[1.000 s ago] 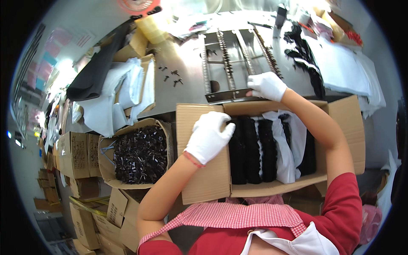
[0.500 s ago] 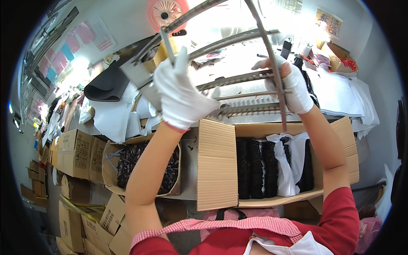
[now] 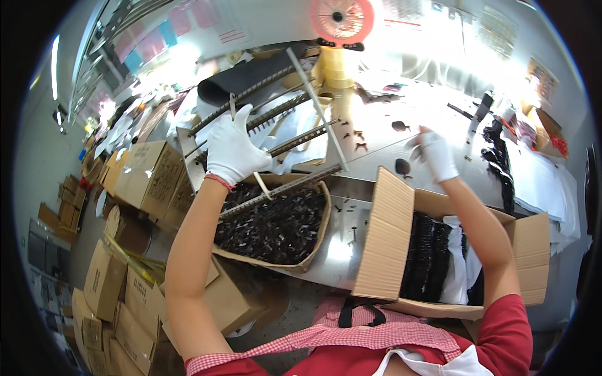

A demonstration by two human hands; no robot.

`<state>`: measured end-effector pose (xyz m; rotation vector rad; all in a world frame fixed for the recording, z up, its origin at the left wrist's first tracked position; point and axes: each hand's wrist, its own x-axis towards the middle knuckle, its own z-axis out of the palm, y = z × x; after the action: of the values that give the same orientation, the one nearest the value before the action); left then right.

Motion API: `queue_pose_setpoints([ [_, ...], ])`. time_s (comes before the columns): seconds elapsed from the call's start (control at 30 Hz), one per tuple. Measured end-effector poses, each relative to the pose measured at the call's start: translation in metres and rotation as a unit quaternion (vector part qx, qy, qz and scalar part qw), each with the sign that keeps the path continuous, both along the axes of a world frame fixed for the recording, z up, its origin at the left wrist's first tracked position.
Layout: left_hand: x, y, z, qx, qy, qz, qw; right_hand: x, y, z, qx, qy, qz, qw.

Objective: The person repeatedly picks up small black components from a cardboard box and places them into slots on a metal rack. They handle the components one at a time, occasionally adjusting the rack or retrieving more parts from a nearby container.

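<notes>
The left hand [image 3: 233,149] is gripping a metal rack [image 3: 276,128] with its fingers wrapped around it. At 3 o'clock, the right hand [image 3: 436,153] is hovering over the tabletop [image 3: 376,125], fingers loosely open and holding nothing.

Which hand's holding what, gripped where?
Left hand grips the metal rack by its left end bar. Right hand holds nothing visible, over the table.

The gloved left hand [image 3: 233,150] grips a metal rack [image 3: 276,135] of toothed bars, its fingers curled over one bar above a box of dark clips [image 3: 276,225]. The gloved right hand [image 3: 436,155] hovers with fingers spread above the steel table [image 3: 382,125].
</notes>
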<state>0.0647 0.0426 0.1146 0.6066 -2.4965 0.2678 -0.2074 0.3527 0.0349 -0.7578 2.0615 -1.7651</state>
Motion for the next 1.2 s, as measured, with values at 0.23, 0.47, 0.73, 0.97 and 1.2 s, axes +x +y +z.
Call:
queue_pose_setpoints([
  [0.23,0.054,-0.02,-0.018,0.024,-0.071,0.048,0.996,-0.1,-0.061,-0.017,-0.242,-0.37,-0.083,0.893],
  [0.47,0.053,-0.003,-0.04,0.03,-0.042,-0.074,0.996,0.071,-0.177,0.03,0.125,-0.09,0.209,0.966],
  [0.73,0.074,-0.019,-0.079,0.099,-0.089,-0.037,0.99,0.022,-0.126,0.01,0.233,-0.219,0.114,0.941],
  [0.97,0.029,0.009,-0.07,0.076,-0.065,-0.131,0.986,0.079,-0.13,0.017,0.162,-0.062,0.158,0.972],
  [1.2,0.065,-0.024,-0.097,0.199,-0.189,-0.027,0.961,-0.128,0.02,-0.046,0.071,-0.126,-0.183,0.972],
])
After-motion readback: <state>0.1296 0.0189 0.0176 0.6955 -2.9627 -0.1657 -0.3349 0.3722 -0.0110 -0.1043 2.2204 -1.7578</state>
